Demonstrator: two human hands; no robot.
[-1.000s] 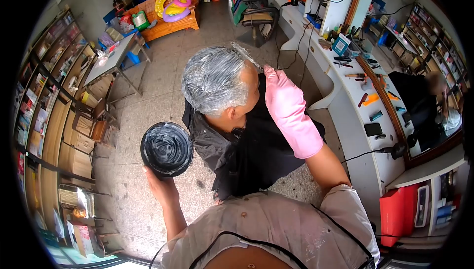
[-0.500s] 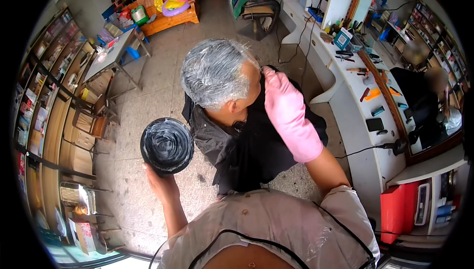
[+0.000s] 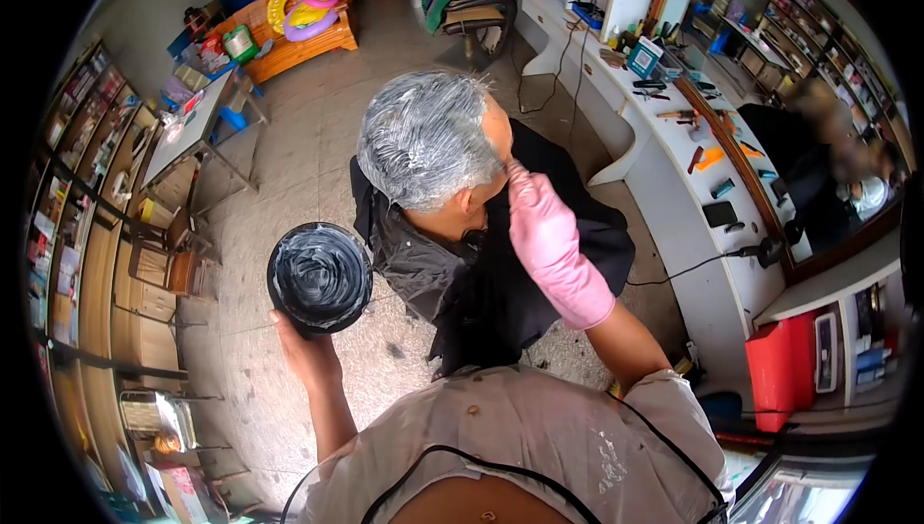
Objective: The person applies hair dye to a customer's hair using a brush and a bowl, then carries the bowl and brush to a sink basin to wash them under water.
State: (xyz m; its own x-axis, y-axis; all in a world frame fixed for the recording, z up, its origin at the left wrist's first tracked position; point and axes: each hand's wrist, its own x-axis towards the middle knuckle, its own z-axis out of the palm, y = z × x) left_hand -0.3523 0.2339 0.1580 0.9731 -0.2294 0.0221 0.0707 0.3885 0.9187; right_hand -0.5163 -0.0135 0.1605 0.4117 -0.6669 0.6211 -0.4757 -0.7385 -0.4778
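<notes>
My left hand point(image 3: 310, 356) grips a round black bowl point(image 3: 281, 272) from below, its thumb at the near rim. Whitish-grey cream point(image 3: 322, 279) is smeared around the inside of the bowl. In a pink glove, my right hand point(image 3: 547, 235) touches the side of a seated person's face near the temple, its fingers bunched together. Whatever those fingers may hold is hidden. The person's short grey hair point(image 3: 423, 139) is coated with streaks of whitish cream. A black cape point(image 3: 568, 206) drapes over the person's shoulders and lap.
To the right runs a white counter point(image 3: 664, 153) with combs, clippers and cords below a mirror point(image 3: 818, 168). A red box point(image 3: 782, 375) sits on a lower shelf. Shelves point(image 3: 91, 264), chairs and a table point(image 3: 197, 125) line the left; a wooden bench point(image 3: 298, 52) stands behind.
My right hand has shifted down and back along the person's face, from the forehead towards the temple. The view has turned slightly right. My left hand still holds the bowl.
</notes>
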